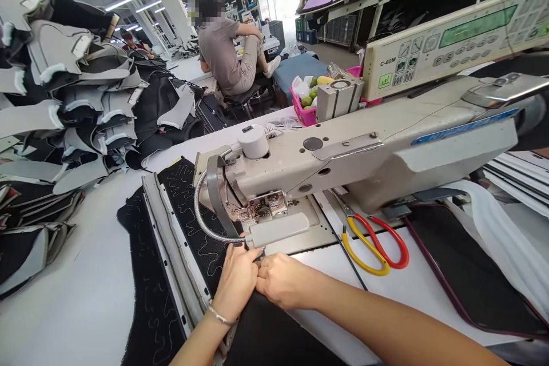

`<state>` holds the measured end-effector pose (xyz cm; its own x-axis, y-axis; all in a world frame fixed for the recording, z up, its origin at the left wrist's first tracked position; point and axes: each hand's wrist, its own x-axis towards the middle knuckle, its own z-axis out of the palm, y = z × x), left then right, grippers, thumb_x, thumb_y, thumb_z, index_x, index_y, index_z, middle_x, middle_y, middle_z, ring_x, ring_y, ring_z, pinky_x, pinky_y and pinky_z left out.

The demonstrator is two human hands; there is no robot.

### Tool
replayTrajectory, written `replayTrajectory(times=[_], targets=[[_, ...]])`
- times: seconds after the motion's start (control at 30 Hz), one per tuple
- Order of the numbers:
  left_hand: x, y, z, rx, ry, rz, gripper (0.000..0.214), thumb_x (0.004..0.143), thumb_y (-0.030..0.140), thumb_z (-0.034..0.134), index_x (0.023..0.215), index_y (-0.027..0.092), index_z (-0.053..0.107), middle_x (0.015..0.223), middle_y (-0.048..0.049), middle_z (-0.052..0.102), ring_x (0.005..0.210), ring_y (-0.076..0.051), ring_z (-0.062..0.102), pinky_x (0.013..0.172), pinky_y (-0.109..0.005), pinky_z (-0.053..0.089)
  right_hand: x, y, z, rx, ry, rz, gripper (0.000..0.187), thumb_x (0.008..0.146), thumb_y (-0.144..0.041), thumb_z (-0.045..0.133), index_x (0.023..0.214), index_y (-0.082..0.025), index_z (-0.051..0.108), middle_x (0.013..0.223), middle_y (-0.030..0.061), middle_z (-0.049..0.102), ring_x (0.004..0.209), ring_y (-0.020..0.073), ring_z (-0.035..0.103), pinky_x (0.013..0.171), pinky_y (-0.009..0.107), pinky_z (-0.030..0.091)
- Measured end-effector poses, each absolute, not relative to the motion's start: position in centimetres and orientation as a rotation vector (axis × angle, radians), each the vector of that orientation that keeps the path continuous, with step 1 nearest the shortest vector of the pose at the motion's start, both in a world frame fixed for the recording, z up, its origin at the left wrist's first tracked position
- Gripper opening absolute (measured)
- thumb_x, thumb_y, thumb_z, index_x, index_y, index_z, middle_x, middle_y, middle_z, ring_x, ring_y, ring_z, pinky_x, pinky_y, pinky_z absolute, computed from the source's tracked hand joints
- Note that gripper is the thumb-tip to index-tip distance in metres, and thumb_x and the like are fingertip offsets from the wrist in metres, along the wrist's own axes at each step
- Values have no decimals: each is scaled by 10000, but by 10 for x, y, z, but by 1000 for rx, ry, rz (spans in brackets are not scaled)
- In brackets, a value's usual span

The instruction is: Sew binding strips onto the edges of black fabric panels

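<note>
My left hand and my right hand press together just in front of the sewing machine head. Both sets of fingers are closed on a black fabric piece that hangs toward me. A white lamp on a bendy metal neck partly covers the needle area and my left fingertips. To the left of my left hand lies black fabric with wavy pale stitching, beside a long grey rail. Scissors with red and yellow handles rest right of my right hand.
A control panel stands behind the machine arm. Grey and black cut pieces are piled high at left on the white table. A pink basket of fruit sits behind the machine. A person sits farther back. A black panel lies at right.
</note>
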<state>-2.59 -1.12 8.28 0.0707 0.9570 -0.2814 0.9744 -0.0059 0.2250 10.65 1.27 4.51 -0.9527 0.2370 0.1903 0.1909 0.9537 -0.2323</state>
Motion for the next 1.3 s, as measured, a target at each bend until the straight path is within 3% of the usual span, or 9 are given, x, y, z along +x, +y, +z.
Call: replayTrajectory(times=[0.13,0.27,0.5,0.77,0.9,1.07,1.3], targets=[[-24,-9,81,1967,1918,-45,443,691,44,355,1004,186,635,982,-82,617,979,-210,516,967,-399,335,110,15,45,-338,-2900,379,69,757,-149,471,764,-140,539,729,21,592,674,151,498,550,268,349],[-21,-2,81,1983,1881,47,469,687,34,342,1026,195,622,1072,-65,603,1046,-204,493,984,-372,315,115,23,49,-383,-2922,454,96,746,-111,451,748,-145,541,732,23,598,704,148,511,593,255,362],[-23,4,80,2059,1853,74,494,645,28,356,1033,189,616,1054,-80,608,1042,-216,493,980,-372,302,119,35,52,-415,-2873,586,108,700,-77,442,624,-148,470,707,15,575,731,129,512,647,225,360],[-52,17,87,1736,1812,416,368,592,56,411,860,153,644,722,1,643,828,-175,581,848,-302,413,120,35,40,-428,-2825,569,119,696,-75,424,610,-158,420,675,8,523,654,117,463,630,227,344],[-47,14,85,1846,1864,314,325,619,76,414,829,160,648,790,-17,659,820,-177,591,866,-325,418,121,35,43,-436,-2825,547,121,700,-77,429,608,-156,425,664,7,516,642,114,457,630,229,345],[-39,6,77,2093,1863,111,416,648,58,374,953,161,638,975,-57,652,993,-198,552,943,-354,385,121,33,45,-447,-2834,569,114,701,-77,436,617,-153,450,673,14,542,673,122,478,630,233,346],[-29,2,79,2107,1910,-14,454,664,31,350,1012,145,618,1014,-75,646,994,-210,565,938,-367,390,125,33,50,-443,-2868,598,106,662,-68,445,622,-158,485,638,12,542,611,122,456,576,240,318]])
